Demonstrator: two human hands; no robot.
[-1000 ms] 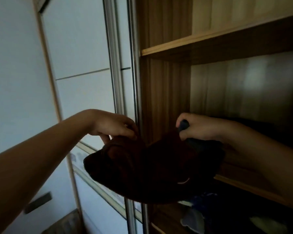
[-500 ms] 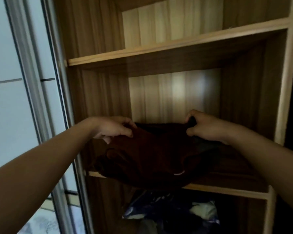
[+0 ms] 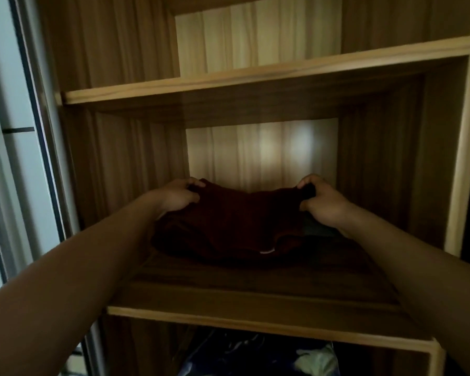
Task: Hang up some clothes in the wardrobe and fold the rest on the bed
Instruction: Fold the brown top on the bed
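Note:
A folded dark maroon garment (image 3: 236, 223) lies deep on the wooden wardrobe shelf (image 3: 255, 320), near the back panel. My left hand (image 3: 178, 195) grips its far left corner, fingers curled over the cloth. My right hand (image 3: 322, 200) pinches its far right corner. A small pale label shows on the garment's near edge. A darker bluish cloth peeks out beneath it under my right wrist.
An upper shelf (image 3: 255, 74) caps this compartment. Wooden side walls close it left and right. Below the shelf lie several dark blue and pale clothes (image 3: 255, 356). The sliding door frame (image 3: 36, 118) stands at the left.
Both hands have carried the maroon garment from in front of the wardrobe into the shelf compartment and back toward the rear panel. It now rests on the shelf.

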